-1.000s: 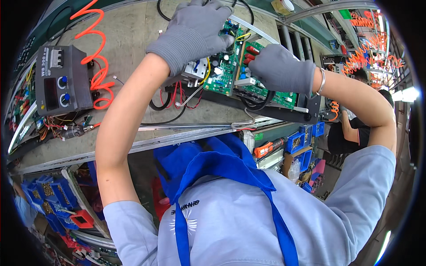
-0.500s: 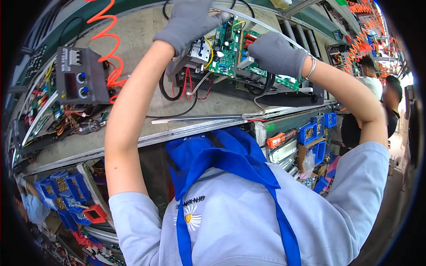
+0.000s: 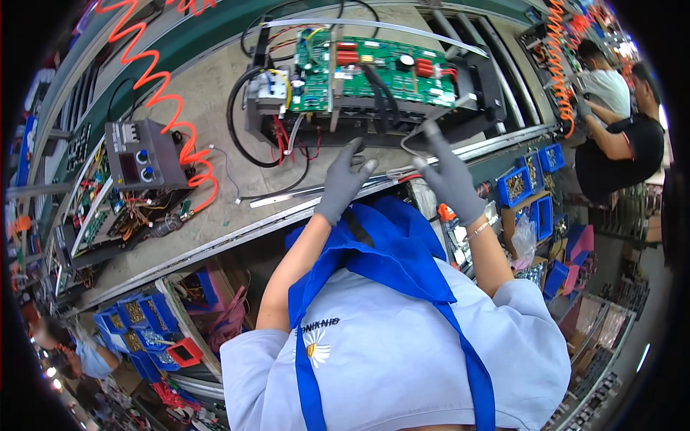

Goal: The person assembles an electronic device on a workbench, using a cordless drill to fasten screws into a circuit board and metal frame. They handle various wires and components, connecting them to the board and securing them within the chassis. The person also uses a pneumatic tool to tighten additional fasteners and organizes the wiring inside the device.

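Both my hands wear grey gloves and hold nothing I can see. My left hand [image 3: 345,183] hovers over the bench edge with thumb and fingers apart. To its right my right hand [image 3: 453,178] has its fingers stretched out, near a grey cable [image 3: 411,146]. Beyond them sits an electronics chassis with a long green circuit board [image 3: 392,75], carrying red components [image 3: 348,54]. A pale metal strip [image 3: 388,30] crosses along its far side. Red wires [image 3: 279,133] and a black cable [image 3: 235,118] hang at its left end. A thin metal bar [image 3: 287,196] lies near the bench edge.
A dark control box with blue knobs [image 3: 140,158] stands left, beside an orange coiled hose [image 3: 188,147]. Metal rollers [image 3: 503,72] lie at right. Blue parts bins [image 3: 514,185] hang below the bench, with more bins [image 3: 136,316] lower left. Two people [image 3: 622,136] work at far right.
Both hands have come back from the circuit board toward the bench edge, and their fingers are now apart. The board is uncovered. The whole view has shifted.
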### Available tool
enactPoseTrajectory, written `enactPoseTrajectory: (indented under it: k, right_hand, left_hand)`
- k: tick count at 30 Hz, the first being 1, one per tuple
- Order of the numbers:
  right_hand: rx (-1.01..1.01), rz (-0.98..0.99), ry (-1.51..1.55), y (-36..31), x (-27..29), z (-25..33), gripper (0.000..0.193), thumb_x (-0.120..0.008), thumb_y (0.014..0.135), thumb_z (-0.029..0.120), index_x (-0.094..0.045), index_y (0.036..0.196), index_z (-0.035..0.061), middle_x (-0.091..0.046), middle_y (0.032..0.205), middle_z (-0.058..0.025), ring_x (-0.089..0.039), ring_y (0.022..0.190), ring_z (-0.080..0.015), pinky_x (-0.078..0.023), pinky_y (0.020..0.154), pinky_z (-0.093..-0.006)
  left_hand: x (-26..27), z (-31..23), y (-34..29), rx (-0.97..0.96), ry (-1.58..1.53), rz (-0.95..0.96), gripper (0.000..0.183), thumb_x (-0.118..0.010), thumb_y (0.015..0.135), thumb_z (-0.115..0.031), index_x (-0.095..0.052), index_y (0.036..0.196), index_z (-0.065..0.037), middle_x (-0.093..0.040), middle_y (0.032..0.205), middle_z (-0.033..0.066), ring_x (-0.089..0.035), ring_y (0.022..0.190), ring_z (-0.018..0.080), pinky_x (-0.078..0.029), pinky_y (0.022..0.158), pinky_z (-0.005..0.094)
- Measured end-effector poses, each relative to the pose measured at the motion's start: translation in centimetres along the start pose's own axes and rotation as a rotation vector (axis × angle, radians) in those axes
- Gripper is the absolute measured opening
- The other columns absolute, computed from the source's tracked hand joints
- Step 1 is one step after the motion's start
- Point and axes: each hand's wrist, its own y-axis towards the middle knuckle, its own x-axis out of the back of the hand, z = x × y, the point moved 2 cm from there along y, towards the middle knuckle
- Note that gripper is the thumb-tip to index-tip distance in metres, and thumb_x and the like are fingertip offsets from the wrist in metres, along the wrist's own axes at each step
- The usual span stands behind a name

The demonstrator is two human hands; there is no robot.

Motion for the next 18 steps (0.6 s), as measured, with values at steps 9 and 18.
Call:
enactPoseTrajectory:
  k: [9,18]
  right_hand:
    - [-0.327,0.149,-0.417,1.0,-9.2,-13.5,0.050,-0.068,0.081,0.034,-0.055,0.121,0.0086,-0.055,0.115,-0.0182,-0.062,0.100,-0.0393,-0.053,0.083,-0.0475]
    - [-0.184,-0.068,-0.173,2.5,-9.9,-12.4,0.024,-0.064,0.083,0.031,-0.068,0.094,0.0094,-0.062,0.092,-0.0161,-0.065,0.082,-0.0336,-0.053,0.075,-0.0444]
  left_hand:
    - [-5.9,-2.7,1.2,0.092,0.205,0.436,0.054,-0.065,0.088,-0.035,-0.056,0.130,-0.001,-0.062,0.124,0.0178,-0.063,0.109,0.0258,-0.047,0.095,0.0347]
    - [-2.9,-1.6,-1.7,-0.058,0.788,0.152,0.073,-0.072,0.079,-0.047,-0.050,0.135,-0.005,-0.055,0.130,0.0227,-0.052,0.121,0.0393,-0.041,0.102,0.0448]
